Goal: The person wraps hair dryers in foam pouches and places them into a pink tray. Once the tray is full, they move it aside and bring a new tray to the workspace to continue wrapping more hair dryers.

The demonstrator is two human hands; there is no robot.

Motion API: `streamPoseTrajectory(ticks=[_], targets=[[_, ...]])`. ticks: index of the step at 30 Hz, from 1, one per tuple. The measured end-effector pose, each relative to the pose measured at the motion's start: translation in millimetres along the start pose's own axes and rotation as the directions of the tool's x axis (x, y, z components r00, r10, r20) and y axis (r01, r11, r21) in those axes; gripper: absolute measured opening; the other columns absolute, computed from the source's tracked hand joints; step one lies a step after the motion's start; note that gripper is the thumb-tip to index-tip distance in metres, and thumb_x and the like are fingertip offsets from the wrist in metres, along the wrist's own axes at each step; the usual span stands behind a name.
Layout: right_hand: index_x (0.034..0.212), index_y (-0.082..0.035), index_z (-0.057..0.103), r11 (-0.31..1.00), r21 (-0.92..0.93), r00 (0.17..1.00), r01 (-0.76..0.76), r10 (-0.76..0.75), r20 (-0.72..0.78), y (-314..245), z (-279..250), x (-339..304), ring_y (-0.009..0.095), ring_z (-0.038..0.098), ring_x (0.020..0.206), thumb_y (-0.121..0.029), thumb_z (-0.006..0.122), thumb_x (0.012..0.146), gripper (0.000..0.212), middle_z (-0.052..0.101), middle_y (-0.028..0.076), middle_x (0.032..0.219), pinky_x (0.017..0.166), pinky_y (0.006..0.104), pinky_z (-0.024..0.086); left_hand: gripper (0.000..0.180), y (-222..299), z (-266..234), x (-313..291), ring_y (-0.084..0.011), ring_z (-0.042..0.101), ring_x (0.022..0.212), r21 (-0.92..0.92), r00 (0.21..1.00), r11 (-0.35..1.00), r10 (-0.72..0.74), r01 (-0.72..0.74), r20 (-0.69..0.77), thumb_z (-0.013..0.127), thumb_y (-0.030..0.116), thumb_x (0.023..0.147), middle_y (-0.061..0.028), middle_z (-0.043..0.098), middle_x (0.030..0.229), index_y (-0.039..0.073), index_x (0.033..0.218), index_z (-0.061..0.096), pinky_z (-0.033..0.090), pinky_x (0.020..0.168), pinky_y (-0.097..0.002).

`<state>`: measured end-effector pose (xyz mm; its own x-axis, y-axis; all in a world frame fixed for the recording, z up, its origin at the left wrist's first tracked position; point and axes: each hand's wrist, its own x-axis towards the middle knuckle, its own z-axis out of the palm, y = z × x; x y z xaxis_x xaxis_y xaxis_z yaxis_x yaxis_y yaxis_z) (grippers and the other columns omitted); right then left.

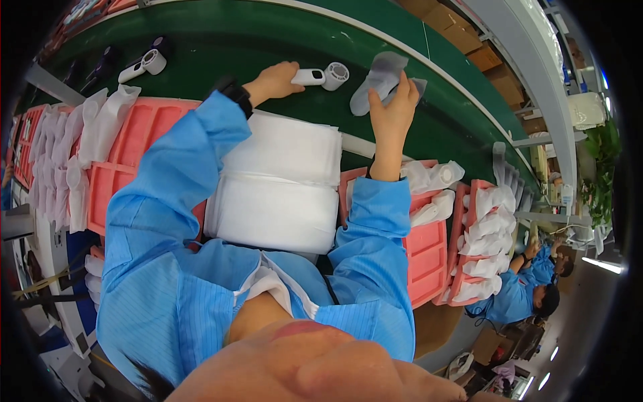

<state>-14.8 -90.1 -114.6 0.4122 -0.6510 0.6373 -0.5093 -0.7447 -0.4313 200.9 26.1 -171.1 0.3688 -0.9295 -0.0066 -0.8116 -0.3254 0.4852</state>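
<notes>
While your left hand (276, 80) grips the white device (320, 76) on the green belt (221, 40), keep the grey pouch (380, 80) pinched open in your right hand (392, 110), mouth toward it.

Two white handheld devices with round heads on the green belt — one (320, 76) at the left hand, another (143, 67) farther left. One grey pouch (380, 80). Two stacked piles of white pouches (278, 181). Pink trays — at least four, first (144, 144).

White handheld device (320, 76) flat on belt; grey pouch (379, 82) held up.
</notes>
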Motion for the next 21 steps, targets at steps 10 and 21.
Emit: streamPoseTrajectory(ticks=[10,21], targets=[[0.126,0.0,0.048,0.605,0.735,0.86,-0.307,-0.155,0.486,-47.1,-32.2,2.1,0.021,0.058,0.099,-0.017,0.077,0.071,0.064,0.058,0.012,0.112,0.085,0.0322,0.046,0.041,48.7,-70.5,-102.8,-0.0181,0.058,0.083,-0.602,0.984,0.779,0.164,-0.175,-0.074,0.069,0.027,0.081,-0.0096,0.06,0.091,0.002,0.111,0.056,0.045,0.07,-0.0276],[0.123,0.0,0.049,0.452,0.808,0.822,-0.378,-0.238,0.518,-54.0,-35.6,-0.6,0.018,0.059,0.094,-0.014,0.076,0.072,0.06,0.062,0.012,0.107,0.077,0.0296,0.05,0.044,59.1,-73.6,-121.7,-0.0172,0.061,0.079,-0.723,0.97,0.655,0.074,-0.222,-0.232,0.075,0.029,0.077,-0.0098,0.064,0.091,0.001,0.108,0.061,0.047,0.067,-0.0248]])
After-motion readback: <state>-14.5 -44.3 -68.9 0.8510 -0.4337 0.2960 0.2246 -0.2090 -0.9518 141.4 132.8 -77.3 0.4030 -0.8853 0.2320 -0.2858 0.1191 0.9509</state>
